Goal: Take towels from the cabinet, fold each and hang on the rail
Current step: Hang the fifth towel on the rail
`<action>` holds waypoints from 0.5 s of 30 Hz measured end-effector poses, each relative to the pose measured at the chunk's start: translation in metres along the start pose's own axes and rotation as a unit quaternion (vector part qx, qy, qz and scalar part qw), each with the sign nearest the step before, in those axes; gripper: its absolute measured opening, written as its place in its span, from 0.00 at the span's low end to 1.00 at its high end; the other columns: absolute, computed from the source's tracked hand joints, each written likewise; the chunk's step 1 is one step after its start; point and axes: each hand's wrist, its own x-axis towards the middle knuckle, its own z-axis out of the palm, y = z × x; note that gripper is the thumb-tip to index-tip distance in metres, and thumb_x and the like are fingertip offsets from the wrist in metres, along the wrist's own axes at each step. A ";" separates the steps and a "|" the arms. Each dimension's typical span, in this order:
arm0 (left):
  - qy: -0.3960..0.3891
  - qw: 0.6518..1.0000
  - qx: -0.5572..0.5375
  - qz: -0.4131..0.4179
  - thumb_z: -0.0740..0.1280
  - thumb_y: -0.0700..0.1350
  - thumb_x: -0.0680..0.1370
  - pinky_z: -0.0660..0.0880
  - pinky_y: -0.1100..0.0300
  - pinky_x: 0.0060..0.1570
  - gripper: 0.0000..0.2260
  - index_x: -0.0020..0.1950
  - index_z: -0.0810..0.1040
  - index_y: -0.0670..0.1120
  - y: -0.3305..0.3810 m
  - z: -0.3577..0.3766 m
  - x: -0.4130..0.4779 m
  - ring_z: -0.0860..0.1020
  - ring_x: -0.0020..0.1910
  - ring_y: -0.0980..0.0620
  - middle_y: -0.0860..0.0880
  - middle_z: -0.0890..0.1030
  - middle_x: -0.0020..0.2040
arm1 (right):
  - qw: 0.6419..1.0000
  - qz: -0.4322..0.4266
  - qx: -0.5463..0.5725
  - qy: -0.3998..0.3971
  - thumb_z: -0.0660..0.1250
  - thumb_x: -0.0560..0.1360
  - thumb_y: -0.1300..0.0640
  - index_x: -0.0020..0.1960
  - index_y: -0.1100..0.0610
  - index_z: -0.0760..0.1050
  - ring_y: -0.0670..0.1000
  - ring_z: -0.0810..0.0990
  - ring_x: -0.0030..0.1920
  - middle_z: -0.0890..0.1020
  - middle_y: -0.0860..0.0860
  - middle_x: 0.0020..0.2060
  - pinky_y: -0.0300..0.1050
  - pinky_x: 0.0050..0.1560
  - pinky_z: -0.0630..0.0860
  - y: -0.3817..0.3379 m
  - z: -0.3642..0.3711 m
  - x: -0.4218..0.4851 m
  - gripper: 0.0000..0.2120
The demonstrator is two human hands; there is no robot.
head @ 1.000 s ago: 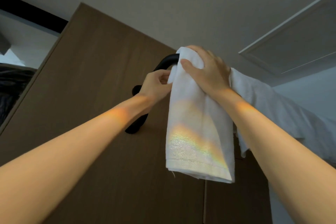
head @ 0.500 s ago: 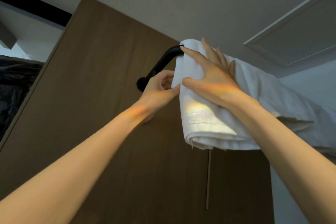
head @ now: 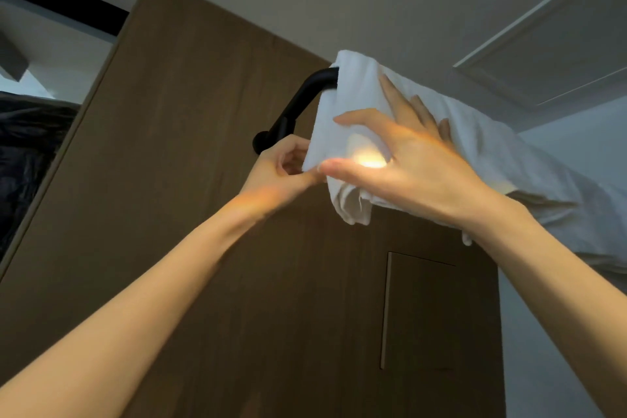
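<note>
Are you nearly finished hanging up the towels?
Partly. Done: a neighbouring towel already hangs further right on the black rail. In hand: a folded white towel is draped over the rail's left end; the left hand pinches its edge, and the right hand presses flat on it. Left: straightening it; whether more towels wait can't be seen.

Both bare forearms reach up and away from the near corners, converging. The left hand (head: 281, 168) curls its fingers and pinches the left edge of the towel (head: 353, 92) between thumb and fingertips. The right hand (head: 410, 166), its back facing near, lays straight, spread fingers against the towel.
</note>
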 end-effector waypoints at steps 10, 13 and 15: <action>-0.061 0.998 0.005 -0.013 0.74 0.54 0.67 0.78 0.54 0.52 0.17 0.50 0.77 0.47 -0.004 -0.009 -0.038 0.81 0.50 0.48 0.47 0.82 0.49 | 0.984 -0.019 -0.038 0.176 0.67 0.71 0.36 0.76 0.45 0.50 0.55 0.64 0.74 0.67 0.51 0.73 0.68 0.73 0.54 0.009 0.042 -0.011 0.41; -0.063 0.998 0.009 -0.016 0.76 0.47 0.70 0.78 0.58 0.51 0.15 0.52 0.77 0.45 -0.005 -0.017 -0.040 0.81 0.49 0.53 0.49 0.82 0.50 | 0.977 -0.015 -0.030 0.209 0.65 0.72 0.39 0.75 0.48 0.56 0.56 0.68 0.70 0.70 0.51 0.69 0.69 0.70 0.59 0.009 0.048 -0.004 0.36; -0.063 0.998 0.014 -0.009 0.75 0.43 0.72 0.79 0.57 0.50 0.12 0.51 0.77 0.44 0.001 -0.018 -0.037 0.82 0.49 0.51 0.48 0.83 0.49 | 0.974 -0.001 -0.050 0.219 0.65 0.71 0.41 0.74 0.50 0.59 0.59 0.70 0.67 0.71 0.54 0.68 0.66 0.68 0.63 0.004 0.050 0.004 0.35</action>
